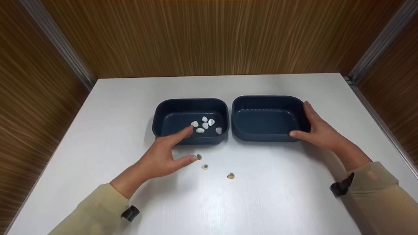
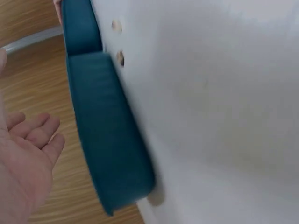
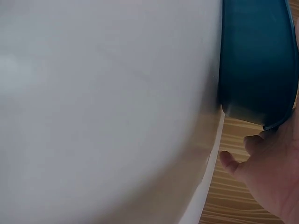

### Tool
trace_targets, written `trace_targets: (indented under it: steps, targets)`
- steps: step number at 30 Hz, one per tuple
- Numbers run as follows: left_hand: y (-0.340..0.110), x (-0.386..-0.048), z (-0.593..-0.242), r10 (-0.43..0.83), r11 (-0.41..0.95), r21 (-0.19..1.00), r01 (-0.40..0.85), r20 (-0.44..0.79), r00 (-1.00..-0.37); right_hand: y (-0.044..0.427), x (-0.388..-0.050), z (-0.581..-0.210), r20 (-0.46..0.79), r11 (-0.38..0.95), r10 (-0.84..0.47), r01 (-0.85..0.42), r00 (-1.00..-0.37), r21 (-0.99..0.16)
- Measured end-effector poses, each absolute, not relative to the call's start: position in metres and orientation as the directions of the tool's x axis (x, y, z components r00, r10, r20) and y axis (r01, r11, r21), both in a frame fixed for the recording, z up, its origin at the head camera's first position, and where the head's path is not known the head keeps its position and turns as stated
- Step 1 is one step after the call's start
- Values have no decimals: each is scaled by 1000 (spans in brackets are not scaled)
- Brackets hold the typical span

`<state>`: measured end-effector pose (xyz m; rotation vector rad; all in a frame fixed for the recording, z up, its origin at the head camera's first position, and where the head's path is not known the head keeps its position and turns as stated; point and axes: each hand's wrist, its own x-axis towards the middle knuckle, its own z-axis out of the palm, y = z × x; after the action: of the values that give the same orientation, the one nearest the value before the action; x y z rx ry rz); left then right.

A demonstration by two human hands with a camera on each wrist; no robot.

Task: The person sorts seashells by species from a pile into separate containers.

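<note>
Two dark blue rectangular containers stand side by side on the white table. Several small white seashells [image 1: 205, 125] lie inside the left container [image 1: 191, 141]. My left hand [image 1: 160, 158] is over that container's near left edge, thumb and fingers apart, holding nothing. Its thumb tip is beside a small brown-and-white shell [image 1: 199, 157]; two more shells, one pale [image 1: 205, 167] and one brownish [image 1: 231, 176], lie on the table in front. With thumb on the near rim and fingers round the far corner, my right hand [image 1: 321, 132] grips the right end of the right container [image 1: 266, 136], which holds no shells.
The white table [image 1: 261, 202] runs back to a wood-grain panel [image 1: 209, 39]. Similar panels with metal corner strips rise at left and right. Black straps [image 1: 130, 213] show at both sleeve cuffs.
</note>
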<state>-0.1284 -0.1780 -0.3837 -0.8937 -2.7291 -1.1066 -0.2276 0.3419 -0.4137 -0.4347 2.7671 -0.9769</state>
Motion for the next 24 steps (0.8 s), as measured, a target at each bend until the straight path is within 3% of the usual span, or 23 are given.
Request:
trace_targets:
  steps: [7,13,18,24]
  targets:
    - [-172,-127,-403,485,422,789,446,219,-847,341,-229,-414,-70,738,-327,-209,-942,-641]
    - [-170,-132,-419,462,374,873,312,116,-879,341,-229,-415,-62,732,-324,-209,-944,-648]
    - [-169,-135,-434,458,392,883,257,55,-887,341,-229,-417,-54,727,-320,-209,-946,-654]
    - [-167,-138,-443,451,446,841,307,86,-889,342,-228,-418,-56,722,-318,-204,-946,-661]
